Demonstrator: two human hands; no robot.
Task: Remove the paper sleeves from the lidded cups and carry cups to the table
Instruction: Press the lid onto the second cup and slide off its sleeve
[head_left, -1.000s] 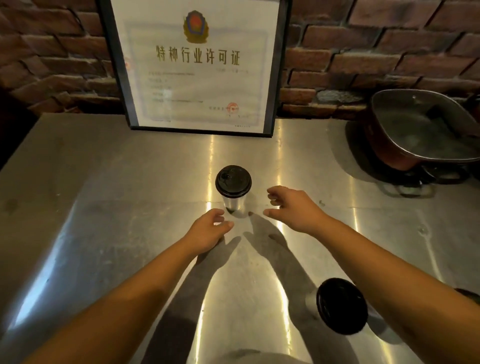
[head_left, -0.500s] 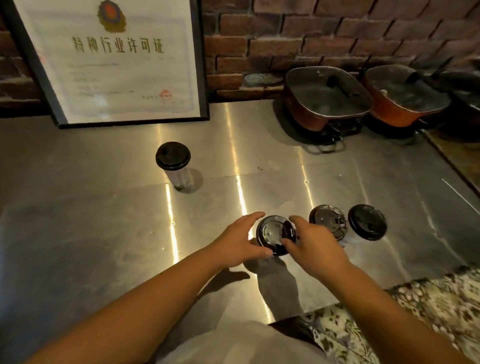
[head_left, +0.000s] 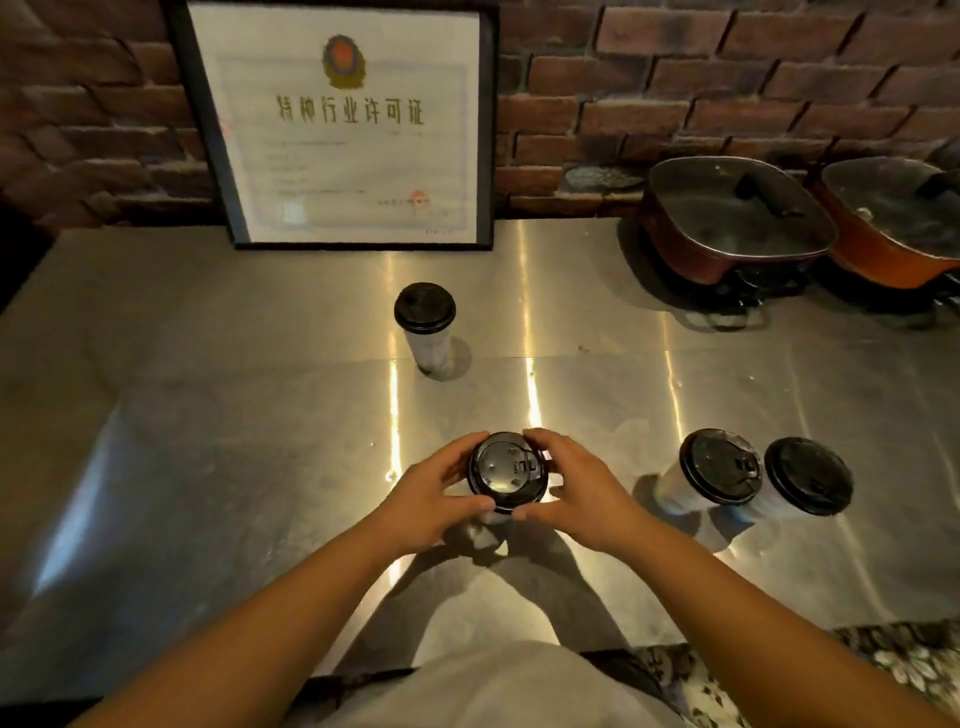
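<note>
A lidded cup (head_left: 508, 475) with a black lid stands near the front of the steel counter (head_left: 208, 467). My left hand (head_left: 434, 501) wraps its left side and my right hand (head_left: 574, 493) wraps its right side, so the cup's body is mostly hidden. Farther back stands a lone cup with a black lid (head_left: 425, 325) and a pale body. To the right, two more black-lidded cups (head_left: 719, 473) (head_left: 808, 483) stand touching each other, with white bodies.
A framed certificate (head_left: 343, 124) leans on the brick wall at the back. Two lidded orange pans (head_left: 727, 223) (head_left: 898, 223) sit at the back right. The counter's front edge runs just below my arms, with patterned floor (head_left: 779, 675) beyond it.
My hands left the far cup and came back toward me. They closed around the near cup from both sides. The view swung right, then back.
</note>
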